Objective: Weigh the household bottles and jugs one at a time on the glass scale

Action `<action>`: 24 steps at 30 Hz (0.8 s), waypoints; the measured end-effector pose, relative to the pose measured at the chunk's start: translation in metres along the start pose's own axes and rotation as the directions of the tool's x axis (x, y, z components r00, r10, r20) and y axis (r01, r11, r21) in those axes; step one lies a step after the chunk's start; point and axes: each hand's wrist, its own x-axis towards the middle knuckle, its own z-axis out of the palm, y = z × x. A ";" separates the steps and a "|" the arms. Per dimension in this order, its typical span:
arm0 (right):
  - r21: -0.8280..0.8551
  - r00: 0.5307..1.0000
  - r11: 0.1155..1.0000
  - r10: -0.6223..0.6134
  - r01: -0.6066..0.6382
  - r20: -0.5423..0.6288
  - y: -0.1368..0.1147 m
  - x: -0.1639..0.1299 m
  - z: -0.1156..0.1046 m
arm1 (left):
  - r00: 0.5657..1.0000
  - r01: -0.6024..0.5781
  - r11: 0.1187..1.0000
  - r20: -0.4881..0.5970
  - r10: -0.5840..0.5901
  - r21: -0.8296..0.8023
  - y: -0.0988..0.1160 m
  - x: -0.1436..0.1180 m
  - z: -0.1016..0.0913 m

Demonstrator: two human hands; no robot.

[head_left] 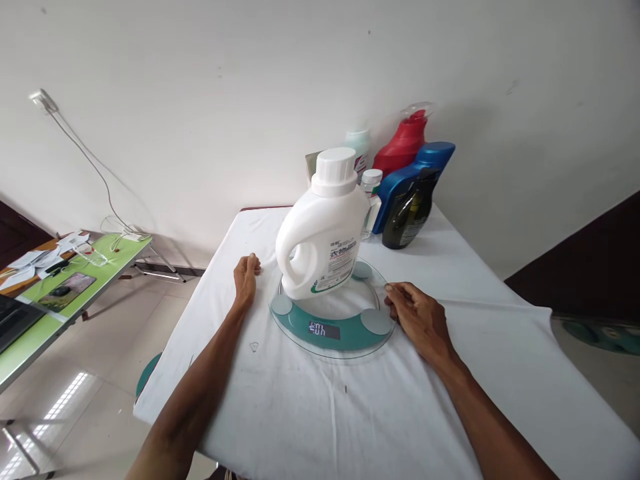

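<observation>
Both our forearms reach over the white tablecloth (pixel 350 413). Our left hand (pixel 246 275) lies loosely curled and holds nothing, resting just left of the glass scale (pixel 330 327). Our right hand (pixel 417 317) is relaxed and empty, its fingertips (pixel 391 289) at the scale's right rim. Between the hands, the white detergent jug (pixel 323 230) stands on the scale with the display lit, so we judge the weighing is in hand. Beyond the right hand, a blue bottle (pixel 415 180), a red bottle (pixel 403 147) and a dark bottle (pixel 407 220) crowd the back, while the front cloth is open.
</observation>
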 end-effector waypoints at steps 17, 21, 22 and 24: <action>0.003 1.000 1.000 0.011 -0.011 0.000 0.000 0.000 -0.001 | 0.992 -0.060 0.984 0.121 0.040 0.167 -0.021 0.002 -0.001; 0.009 1.000 1.000 0.000 0.000 0.005 0.001 0.000 -0.001 | 0.992 -0.052 0.992 0.119 0.038 0.114 -0.017 -0.001 0.001; 0.007 1.000 1.000 -0.005 0.005 0.005 0.001 0.000 -0.001 | 0.992 -0.050 0.994 0.122 0.037 0.100 -0.017 -0.002 0.002; 0.001 1.000 1.000 -0.011 0.011 0.004 0.002 0.001 -0.001 | 0.990 -0.057 0.994 0.134 0.045 0.093 -0.017 -0.004 0.004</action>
